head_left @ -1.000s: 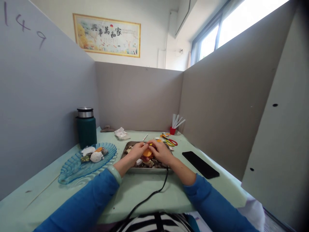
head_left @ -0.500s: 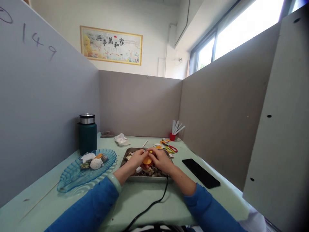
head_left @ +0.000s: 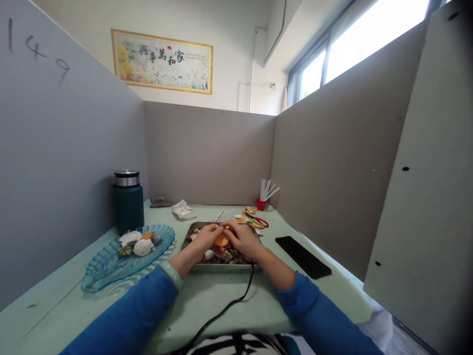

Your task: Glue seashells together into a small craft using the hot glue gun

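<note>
Over a metal tray [head_left: 225, 268], my left hand [head_left: 204, 241] and my right hand [head_left: 242, 240] meet around an orange shell-like piece [head_left: 222, 240]. Fingers of both hands are curled on it, thumbs close together at its top. A bit of yellow shows between the fingertips; what it is cannot be made out. Beneath the hands, the tray holds many shells and stone-like pieces [head_left: 236, 257], partly hidden by my hands. A black cable [head_left: 236, 299] runs from near my right wrist down to the table's front edge.
To the left stand a blue scalloped plate [head_left: 96, 281] with several shells [head_left: 143, 247] and a dark green flask [head_left: 128, 204]. A thin stick [head_left: 55, 305] lies in front. Behind the tray are crumpled paper [head_left: 184, 210], scissors [head_left: 259, 223] and a red cup [head_left: 261, 203]; a black phone [head_left: 303, 256] lies right.
The camera view has shifted slightly, so everything sits a little left and higher. Both hands stay around the orange shell-like piece; little else differs.
</note>
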Motion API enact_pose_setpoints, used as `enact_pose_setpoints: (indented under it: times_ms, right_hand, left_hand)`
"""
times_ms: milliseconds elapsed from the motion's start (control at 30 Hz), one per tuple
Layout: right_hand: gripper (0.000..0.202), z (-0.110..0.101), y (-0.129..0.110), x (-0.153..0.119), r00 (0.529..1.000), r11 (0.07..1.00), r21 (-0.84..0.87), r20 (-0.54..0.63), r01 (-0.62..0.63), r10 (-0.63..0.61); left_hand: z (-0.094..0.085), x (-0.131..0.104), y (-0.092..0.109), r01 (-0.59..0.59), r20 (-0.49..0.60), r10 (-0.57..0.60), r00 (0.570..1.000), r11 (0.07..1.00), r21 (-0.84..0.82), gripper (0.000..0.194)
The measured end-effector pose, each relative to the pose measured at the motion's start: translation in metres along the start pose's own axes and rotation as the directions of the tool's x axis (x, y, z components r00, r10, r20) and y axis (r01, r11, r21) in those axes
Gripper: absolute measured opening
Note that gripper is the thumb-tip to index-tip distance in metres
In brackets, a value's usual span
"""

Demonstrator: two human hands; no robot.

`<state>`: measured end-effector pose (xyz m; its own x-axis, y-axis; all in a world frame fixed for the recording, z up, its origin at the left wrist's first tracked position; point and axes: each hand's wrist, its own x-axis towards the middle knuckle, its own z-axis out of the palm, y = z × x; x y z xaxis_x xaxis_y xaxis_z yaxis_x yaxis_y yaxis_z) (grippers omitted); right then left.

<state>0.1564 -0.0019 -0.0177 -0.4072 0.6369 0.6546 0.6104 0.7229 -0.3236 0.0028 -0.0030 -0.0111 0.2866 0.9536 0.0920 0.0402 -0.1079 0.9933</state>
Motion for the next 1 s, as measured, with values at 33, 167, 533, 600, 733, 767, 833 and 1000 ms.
enact_pose_setpoints:
  times_ms: [33, 167, 533, 600, 733, 767, 833, 1000]
  right_hand:
    - [0.021, 0.0, 0.0, 0.0001, 1.0, 1.0, -0.006, -0.005, 0.002, -0.002]
    - [0.02, 0.0008, 0.0005, 0.0003, 1.0, 1.0, -0.011, 0.002, -0.001, 0.001]
    - [0.022, 0.0002, 0.0008, 0.0001, 1.0, 1.0, 0.008, -0.001, -0.003, 0.003]
    - [0.022, -0.0005, -0.0001, 0.0001, 1.0, 1.0, 0.002, -0.008, -0.006, 0.006]
    - [0.021, 0.0001, 0.0014, 0.0004, 0.998, 0.999, -0.018, -0.051, -0.041, 0.04]
    - [0.021, 0.0006, 0.0022, 0.0005, 0.997, 0.999, -0.02, -0.062, -0.041, 0.04]
    - [0.02, 0.0014, 0.0037, 0.0008, 0.997, 0.999, -0.018, -0.067, -0.045, 0.044]
    - [0.018, 0.0001, 0.0019, 0.0012, 0.997, 0.999, -0.02, -0.075, -0.037, 0.035]
  left_hand:
    - [0.0, 0.0002, -0.0002, 0.003, -0.004, -0.003, 1.0, 1.0, -0.003, 0.026]
    - [-0.0003, 0.0004, -0.0006, 0.015, -0.004, -0.015, 1.0, 1.0, -0.008, 0.027]
    - [-0.0007, 0.0016, -0.0001, 0.007, -0.017, -0.008, 1.0, 1.0, -0.026, 0.028]
    - [-0.0006, 0.0018, 0.0004, -0.006, -0.034, 0.005, 0.999, 1.0, -0.028, 0.025]
    - [-0.001, 0.0019, 0.0005, -0.015, -0.064, 0.014, 0.998, 1.0, -0.017, 0.023]
    - [-0.0013, 0.002, 0.0002, -0.01, -0.044, 0.009, 0.999, 1.0, -0.016, 0.023]
    - [-0.0018, 0.0023, -0.0005, -0.007, -0.031, 0.006, 0.999, 1.0, -0.013, 0.024]
    - [-0.0026, 0.0037, -0.0027, -0.003, -0.025, 0.002, 1.0, 1.0, -0.014, 0.026]
